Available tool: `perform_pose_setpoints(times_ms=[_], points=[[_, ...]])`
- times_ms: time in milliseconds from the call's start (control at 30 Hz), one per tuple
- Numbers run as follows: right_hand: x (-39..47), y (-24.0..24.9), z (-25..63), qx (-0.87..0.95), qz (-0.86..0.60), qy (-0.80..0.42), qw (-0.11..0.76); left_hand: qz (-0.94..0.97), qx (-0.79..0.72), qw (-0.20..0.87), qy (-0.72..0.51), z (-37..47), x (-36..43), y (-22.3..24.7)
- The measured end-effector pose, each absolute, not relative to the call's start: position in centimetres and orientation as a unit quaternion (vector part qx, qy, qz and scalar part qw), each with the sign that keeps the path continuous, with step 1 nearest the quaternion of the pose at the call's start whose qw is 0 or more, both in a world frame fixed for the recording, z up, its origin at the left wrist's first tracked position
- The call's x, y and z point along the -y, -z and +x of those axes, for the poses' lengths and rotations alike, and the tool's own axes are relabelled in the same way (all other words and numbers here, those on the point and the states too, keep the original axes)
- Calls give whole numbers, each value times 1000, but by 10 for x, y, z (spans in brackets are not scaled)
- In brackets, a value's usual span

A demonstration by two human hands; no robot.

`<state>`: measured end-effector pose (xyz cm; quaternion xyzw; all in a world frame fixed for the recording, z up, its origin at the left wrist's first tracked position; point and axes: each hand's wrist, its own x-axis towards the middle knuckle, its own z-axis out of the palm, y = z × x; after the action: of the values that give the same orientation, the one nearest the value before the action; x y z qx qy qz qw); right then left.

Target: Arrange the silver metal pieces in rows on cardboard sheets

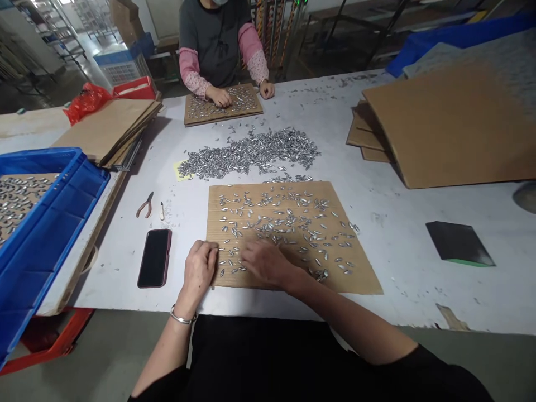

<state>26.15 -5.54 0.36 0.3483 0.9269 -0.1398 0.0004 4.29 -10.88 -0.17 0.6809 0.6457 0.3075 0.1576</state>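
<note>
Small silver leaf-shaped metal pieces point(288, 220) lie scattered over a flat cardboard sheet point(360, 279) in front of me. My left hand point(200, 269) rests at the sheet's left edge with its fingers curled closed; whatever they may hold is hidden. Over the left-middle part of the sheet, my right hand point(264, 261) is bent down among the pieces. Motion smears its fingertips, so I cannot make out whether a piece is between them. Beyond the sheet, a long heap of the same pieces point(251, 151) covers part of the white table.
Pliers point(144, 206), a small pointed tool point(162, 211) and a phone point(154, 258) lie left. A blue crate point(46, 206) stands further left. Large cardboard sheets point(456, 123) and a dark pad point(459, 243) are right. A co-worker's hand point(220, 97) touches another piece-covered board point(224, 119).
</note>
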Motion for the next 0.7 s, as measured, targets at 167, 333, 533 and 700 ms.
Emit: perform_pose_setpoints(times_ms=[167, 333, 533, 700], points=[[55, 2, 252, -925, 354, 136, 4, 672, -648, 161, -319, 39, 128, -4], [53, 7, 244, -926, 350, 139, 16, 650, -668, 152, -328, 36, 143, 1], [50, 3, 248, -915, 375, 145, -31, 664, -651, 160, -331, 39, 143, 4], [52, -5, 292, -868, 450, 175, -112, 668, -645, 160, -335, 43, 143, -1]])
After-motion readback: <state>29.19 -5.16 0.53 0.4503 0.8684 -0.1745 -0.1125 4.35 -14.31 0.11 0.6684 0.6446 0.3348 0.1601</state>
